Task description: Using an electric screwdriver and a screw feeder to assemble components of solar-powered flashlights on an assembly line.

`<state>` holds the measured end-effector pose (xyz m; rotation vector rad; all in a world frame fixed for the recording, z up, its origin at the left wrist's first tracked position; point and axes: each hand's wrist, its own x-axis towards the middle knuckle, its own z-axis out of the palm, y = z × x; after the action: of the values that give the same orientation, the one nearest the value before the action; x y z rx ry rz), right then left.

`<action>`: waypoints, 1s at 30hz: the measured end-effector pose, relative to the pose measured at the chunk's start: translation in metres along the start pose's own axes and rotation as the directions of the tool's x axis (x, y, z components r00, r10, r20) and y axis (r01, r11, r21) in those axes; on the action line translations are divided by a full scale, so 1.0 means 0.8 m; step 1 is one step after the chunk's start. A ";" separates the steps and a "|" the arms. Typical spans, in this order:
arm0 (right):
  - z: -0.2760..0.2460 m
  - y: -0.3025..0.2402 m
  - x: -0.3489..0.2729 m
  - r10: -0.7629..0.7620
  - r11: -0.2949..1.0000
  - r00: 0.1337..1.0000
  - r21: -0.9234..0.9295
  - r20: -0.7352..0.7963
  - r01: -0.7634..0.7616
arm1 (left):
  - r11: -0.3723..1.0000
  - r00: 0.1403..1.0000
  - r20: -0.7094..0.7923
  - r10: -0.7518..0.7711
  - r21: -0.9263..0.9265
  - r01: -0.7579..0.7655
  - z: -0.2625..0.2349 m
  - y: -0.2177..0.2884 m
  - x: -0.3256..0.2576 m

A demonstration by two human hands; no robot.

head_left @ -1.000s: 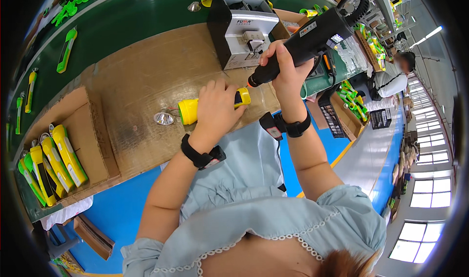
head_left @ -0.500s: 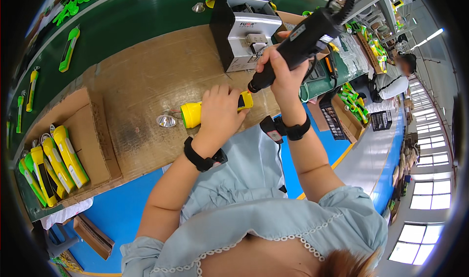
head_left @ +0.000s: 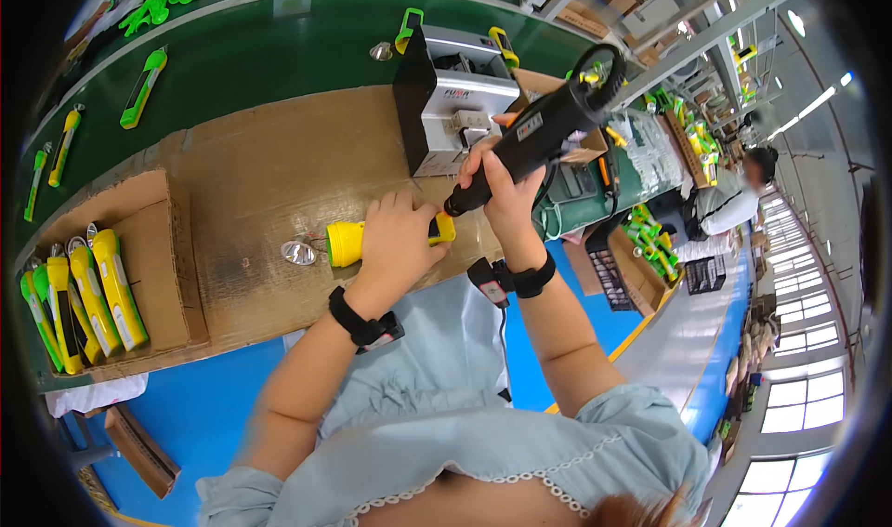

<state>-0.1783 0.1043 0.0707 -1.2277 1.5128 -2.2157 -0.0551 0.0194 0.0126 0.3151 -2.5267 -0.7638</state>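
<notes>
1. By the left hand (head_left: 398, 248), a yellow plastic flashlight with a round, wide head (head_left: 345, 244) is pinned on the flat brown cardboard (head_left: 269, 174) on the green desk (head_left: 279, 48); that grip is closed around it.
2. By the right hand (head_left: 505, 192), a fat black tube-shaped power tool (head_left: 548, 129) is gripped tight.
3. The tool's tip has been brought a little closer to the flashlight's narrow end since half a second ago.
4. The shiny silver cup-shaped reflector (head_left: 299, 253) is still left beside the flashlight's head.

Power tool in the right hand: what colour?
The power tool is black; best seen in the head view.
</notes>
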 end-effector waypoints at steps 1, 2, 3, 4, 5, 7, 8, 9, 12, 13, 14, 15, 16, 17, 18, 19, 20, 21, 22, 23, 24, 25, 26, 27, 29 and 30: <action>0.001 -0.006 0.001 -0.006 1.000 1.000 -0.004 0.020 0.006 | 1.000 1.000 -0.021 -0.005 -0.003 0.005 0.001 0.002 0.000; 0.001 -0.012 0.003 -0.082 0.996 0.996 0.031 -0.041 0.084 | 1.000 1.000 -0.004 0.000 0.014 0.000 0.003 0.003 0.000; 0.003 -0.016 0.002 -0.147 0.985 0.984 0.072 -0.101 0.154 | 0.999 1.000 0.014 -0.006 0.036 0.005 0.004 0.002 -0.002; 0.004 -0.028 0.007 -0.208 0.977 0.967 0.014 -0.149 0.212 | 0.999 1.000 -0.006 -0.025 0.043 0.025 0.004 0.000 -0.002; 0.000 -0.028 0.018 -0.292 0.955 0.940 0.006 -0.176 0.298 | 0.999 1.000 0.006 -0.003 0.046 0.003 0.003 -0.003 0.000; -0.001 -0.037 0.042 -0.407 0.912 0.878 -0.055 -0.254 0.407 | 0.999 0.999 0.033 0.012 0.045 -0.014 0.002 -0.001 -0.001; -0.001 -0.037 0.055 -0.404 0.914 0.871 -0.080 -0.280 0.398 | 0.997 0.998 -0.056 0.032 -0.075 -0.036 0.001 -0.001 -0.002; -0.001 -0.038 0.066 -0.411 0.911 0.859 -0.110 -0.305 0.397 | 0.978 0.987 -0.152 0.052 -0.192 -0.081 -0.001 0.001 -0.003; -0.009 -0.025 0.093 -0.373 0.928 0.876 -0.140 -0.308 0.346 | 0.931 0.978 -0.210 -0.014 -0.359 -0.064 -0.039 -0.002 -0.025; -0.013 -0.023 0.097 -0.353 0.932 0.888 -0.187 -0.293 0.309 | 0.932 0.977 -0.215 -0.011 -0.355 -0.067 -0.052 -0.002 -0.033; -0.014 -0.023 0.099 -0.329 0.936 0.903 -0.219 -0.278 0.274 | 0.964 0.981 -0.186 -0.052 -0.266 0.000 -0.066 -0.003 -0.043; -0.014 -0.024 0.102 -0.327 0.938 0.904 -0.215 -0.277 0.273 | 0.982 0.982 -0.160 -0.101 -0.173 0.073 -0.074 -0.007 -0.053; -0.015 -0.024 0.105 -0.287 0.947 0.917 -0.223 -0.276 0.229 | 0.982 0.982 -0.157 -0.105 -0.171 0.077 -0.079 -0.014 -0.060; -0.016 -0.024 0.109 -0.247 0.955 0.929 -0.233 -0.276 0.185 | 0.991 0.984 -0.154 -0.091 -0.106 0.076 -0.082 -0.021 -0.065; -0.014 -0.024 0.112 -0.240 0.955 0.932 -0.239 -0.273 0.176 | 0.997 0.986 -0.150 -0.075 -0.039 0.070 -0.086 -0.025 -0.067; -0.013 -0.026 0.108 -0.237 0.956 0.931 -0.238 -0.278 0.173 | 0.997 0.987 -0.144 -0.074 -0.037 0.070 -0.087 -0.027 -0.068; -0.013 -0.029 0.103 -0.230 0.957 0.940 -0.232 -0.253 0.172 | 0.996 0.989 -0.122 -0.083 -0.023 0.081 -0.085 -0.028 -0.068; -0.010 -0.032 0.099 -0.225 0.959 0.948 -0.223 -0.223 0.175 | 0.996 0.990 -0.104 -0.093 -0.008 0.092 -0.084 -0.030 -0.068; -0.007 -0.033 0.090 -0.185 0.970 0.955 -0.198 -0.231 0.140 | 0.996 0.989 -0.111 -0.094 -0.005 0.094 -0.080 -0.033 -0.067; -0.003 -0.036 0.076 -0.160 0.975 0.959 -0.191 -0.234 0.116 | 0.996 0.993 -0.088 -0.079 0.034 0.083 -0.076 -0.036 -0.066; 0.005 -0.040 0.058 -0.154 0.985 0.963 -0.117 -0.221 0.130 | 0.995 0.995 -0.069 -0.069 0.073 0.074 -0.073 -0.039 -0.065; 0.011 -0.046 0.039 -0.148 0.989 0.966 -0.049 -0.210 0.141 | 0.995 0.995 -0.076 -0.072 0.070 0.077 -0.072 -0.039 -0.061; 0.018 -0.049 0.022 -0.153 0.986 0.969 0.037 -0.194 0.163 | 0.996 0.997 -0.048 -0.054 0.065 0.057 -0.071 -0.039 -0.059; 0.024 -0.052 0.005 -0.155 0.976 0.971 0.121 -0.181 0.179 | 0.998 0.999 -0.018 -0.036 0.058 0.037 -0.069 -0.038 -0.056; 0.044 -0.061 -0.020 -0.148 0.967 0.980 0.189 -0.135 0.172 | 0.998 0.999 -0.045 -0.004 0.059 0.006 -0.060 -0.041 -0.053; 0.054 -0.064 -0.027 -0.158 0.964 0.980 0.193 -0.125 0.180 | 0.997 0.997 -0.066 0.047 0.063 -0.043 -0.056 -0.041 -0.052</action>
<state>-0.1188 0.1106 0.1087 -1.2319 1.2164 -2.5123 0.0056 -0.0138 0.0111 0.2981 -2.4887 -0.6484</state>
